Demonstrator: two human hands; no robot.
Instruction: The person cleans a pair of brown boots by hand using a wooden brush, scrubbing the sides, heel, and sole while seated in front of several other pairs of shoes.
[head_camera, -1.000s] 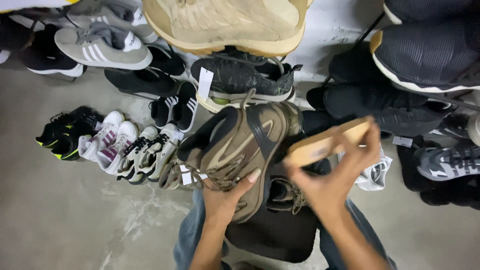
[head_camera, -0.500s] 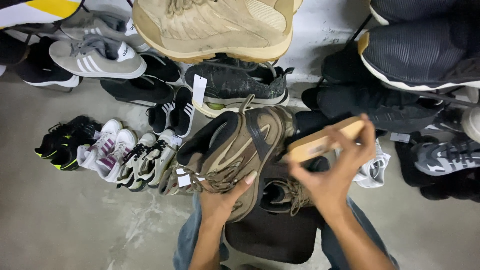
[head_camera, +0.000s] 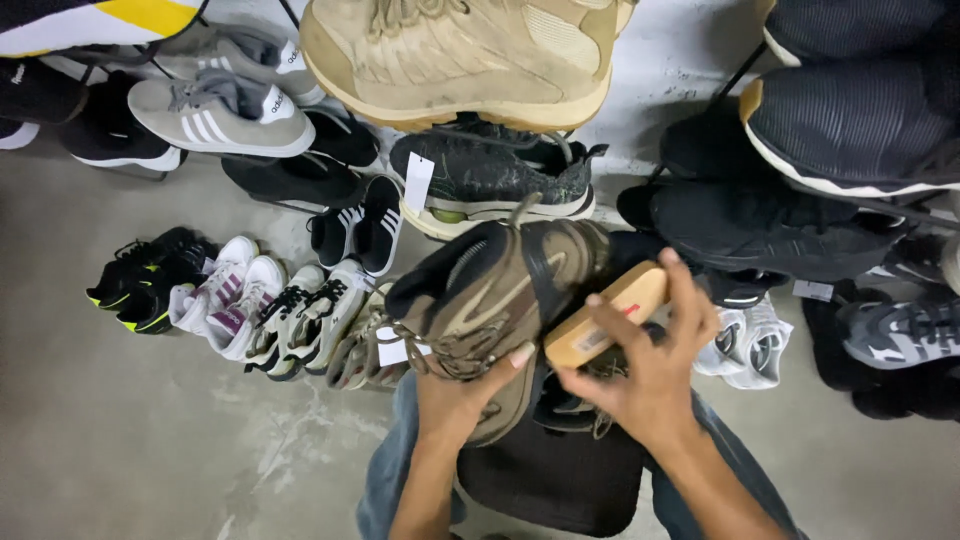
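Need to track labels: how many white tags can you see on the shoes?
3: one on the dark green sneaker, one on the brown boot in the left hand, one at right. Others may be hidden.

— What moved since a second ago?
— The right hand (head_camera: 650, 385) brought the wooden brush (head_camera: 605, 315) leftward and lower, toward the frame's centre, so it now lies against the brown boot (head_camera: 490, 300).
— And the boot?
— The left hand (head_camera: 460, 395) tipped it slightly; its laces sit nearer the thumb.
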